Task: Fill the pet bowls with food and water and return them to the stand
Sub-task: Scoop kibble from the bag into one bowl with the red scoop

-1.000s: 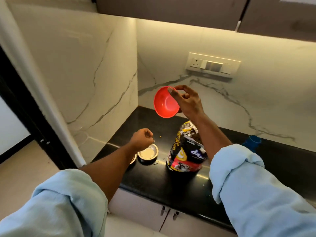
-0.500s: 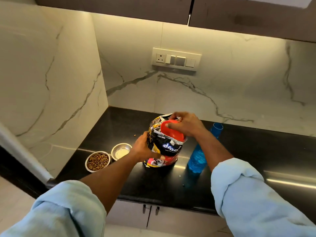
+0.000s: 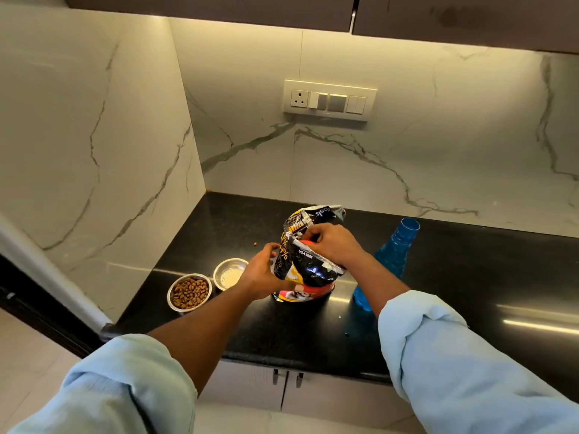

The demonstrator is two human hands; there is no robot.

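Black countertop [image 3: 470,277], blue bottle [image 3: 391,255], brown kibble [image 3: 189,292], seemingly red scoop [image 3: 308,243].

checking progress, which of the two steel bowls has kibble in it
The left steel bowl, nearest the counter's front edge, is full of brown kibble; the other steel bowl shows none.

Right of bag [image 3: 313,267]: bottle [image 3: 390,258] (counter [image 3: 485,270] beyond free)

On the countertop [image 3: 470,277] the pet food bag [image 3: 308,270] stands with the scoop [image 3: 308,243] in its mouth, the kibble-filled bowl [image 3: 189,292] and, behind it, the second bowl [image 3: 230,272] to its left, the water bottle [image 3: 391,255] just right of it, and the switch panel [image 3: 330,100] on the wall behind.
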